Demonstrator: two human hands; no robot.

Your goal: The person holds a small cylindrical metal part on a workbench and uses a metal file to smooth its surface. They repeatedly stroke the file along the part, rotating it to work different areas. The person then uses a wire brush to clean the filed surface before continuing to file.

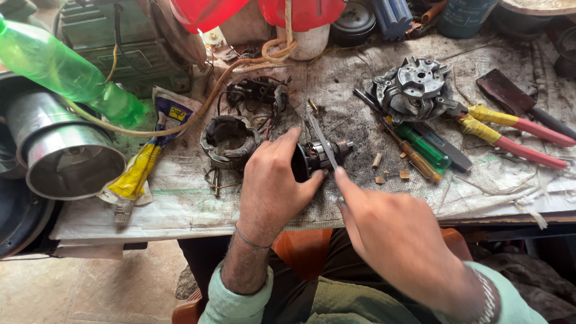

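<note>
Right hand (393,231) is closest to the camera, fingers pinched around a thin flat metal blade (324,143) whose tip lies across the small motor armature (321,157). Left hand (273,186) is curled around the armature's dark end, pinning it down on the dirty woven sheet (180,198) near the bench's front edge. If you ask me, the trick is keeping that left grip firm so the armature can't roll, and using short light strokes so the blade doesn't skate off. Further back sit a green-handled screwdriver (420,147), red-handled pliers (510,129), a stator ring (228,141) and a cast metal housing (414,84).
</note>
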